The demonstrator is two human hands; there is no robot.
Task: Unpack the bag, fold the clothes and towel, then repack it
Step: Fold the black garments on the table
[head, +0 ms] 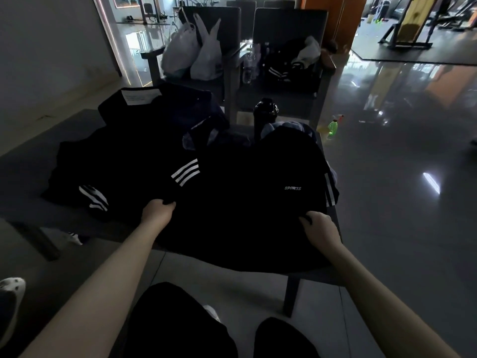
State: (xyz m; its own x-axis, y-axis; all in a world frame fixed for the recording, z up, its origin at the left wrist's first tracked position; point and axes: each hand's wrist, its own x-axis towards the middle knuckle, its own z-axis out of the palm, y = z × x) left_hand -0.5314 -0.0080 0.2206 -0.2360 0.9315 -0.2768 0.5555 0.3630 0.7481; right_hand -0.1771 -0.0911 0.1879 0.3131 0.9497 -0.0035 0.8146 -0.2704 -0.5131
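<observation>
2 black garments with white stripes are out on the low table (25,164), so the unpacking looks mostly done, the folding looks to be under way and the repacking has not begun.

The near garment, a shirt (245,202) printed SPORTS, lies spread across the near right part of the table, its hem hanging over the near edge. The left hand (158,210) has its fingers curled round the shirt's left edge, just below the striped sleeve. The right hand (318,227) pinches the cloth low on the right side. The shirt looks flat and not yet folded.

Left of it lies the other garment (111,161), loosely heaped. Beyond that, at the far left of the table, sits 1 dark bundle with a white label – likely the bag (167,109), though I cannot tell for sure.

Also counted:
- 1 dark bottle (264,115), standing at the far edge.
- 1 pale blue cloth (284,126) beside the bottle, perhaps the towel.
- 2 chairs (289,27) further off.
- 2 white plastic bags (191,52) on the left chair.
- 1 green bottle (332,128) on the floor to the right.
</observation>
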